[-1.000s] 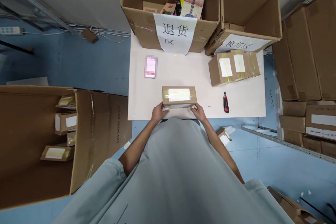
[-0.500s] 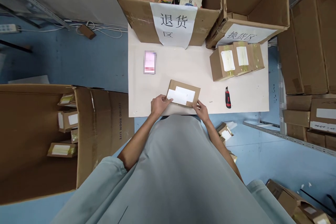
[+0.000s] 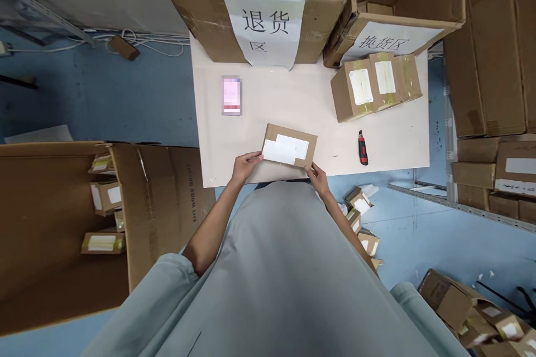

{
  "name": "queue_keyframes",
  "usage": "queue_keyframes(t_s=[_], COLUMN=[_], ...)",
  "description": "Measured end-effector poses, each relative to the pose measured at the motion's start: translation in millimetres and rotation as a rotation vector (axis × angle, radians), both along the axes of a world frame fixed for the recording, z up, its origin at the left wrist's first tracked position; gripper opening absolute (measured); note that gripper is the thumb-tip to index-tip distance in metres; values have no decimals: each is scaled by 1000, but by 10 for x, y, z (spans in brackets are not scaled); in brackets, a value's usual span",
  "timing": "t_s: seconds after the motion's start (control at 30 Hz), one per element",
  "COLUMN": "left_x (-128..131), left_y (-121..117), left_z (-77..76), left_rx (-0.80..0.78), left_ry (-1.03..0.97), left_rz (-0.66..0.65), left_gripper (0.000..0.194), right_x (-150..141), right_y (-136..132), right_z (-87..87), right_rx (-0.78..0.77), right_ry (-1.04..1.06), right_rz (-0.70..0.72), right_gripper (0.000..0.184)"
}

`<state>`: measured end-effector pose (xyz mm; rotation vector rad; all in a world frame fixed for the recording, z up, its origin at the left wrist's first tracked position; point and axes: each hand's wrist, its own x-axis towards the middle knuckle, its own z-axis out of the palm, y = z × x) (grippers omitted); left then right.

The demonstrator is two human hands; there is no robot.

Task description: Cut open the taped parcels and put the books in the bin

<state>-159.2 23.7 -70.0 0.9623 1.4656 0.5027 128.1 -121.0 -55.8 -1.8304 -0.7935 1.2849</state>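
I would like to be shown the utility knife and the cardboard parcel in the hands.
Utility knife (image 3: 363, 149), head view: middle of its handle.
Cardboard parcel (image 3: 290, 146), head view: middle of its labelled upper face.

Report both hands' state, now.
Left hand: closed on the box, at its near left corner.
Right hand: closed on the same box, near right corner.

Flat brown cardboard parcel (image 3: 288, 146) looks totally matt, and its white paper label (image 3: 278, 150) seems smooth. The pale rectangular tabletop (image 3: 285, 95) is smooth too, kinda satin. Shiny yellowish plastic tape (image 3: 368, 107) on the brown cardboard boxes (image 3: 387, 86), far right. Loose grey-blue shirt (image 3: 276, 268): matt cloth, softly creased.
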Motion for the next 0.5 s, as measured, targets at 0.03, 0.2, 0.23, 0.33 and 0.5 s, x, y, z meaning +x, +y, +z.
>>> queue_keyframes(t_s=[0.03, 0.2, 0.23, 0.33, 0.5], left_x=[-5, -36, -39, -28, 31], left_y=[-2, -80, -105, -171, -185], left_z=[-2, 8, 9, 4, -9], left_rx=[6, -49, -74, -93, 39], left_ry=[3, -27, -60, -114, 4], left_rz=[-10, -18, -11, -51, -130], left_gripper=[66, 73, 75, 76, 74], right_x=[-8, -22, -24, -32, 22], right_y=[-6, -19, -22, -38, -36], right_z=[-4, -32, -40, -67, -36], right_rx=[-1, 10, 2, -31, -10], right_ry=[1, 43, 57, 87, 71], right_rz=[-4, -35, -37, -7, 6], right_gripper=[89, 83, 83, 83, 85])
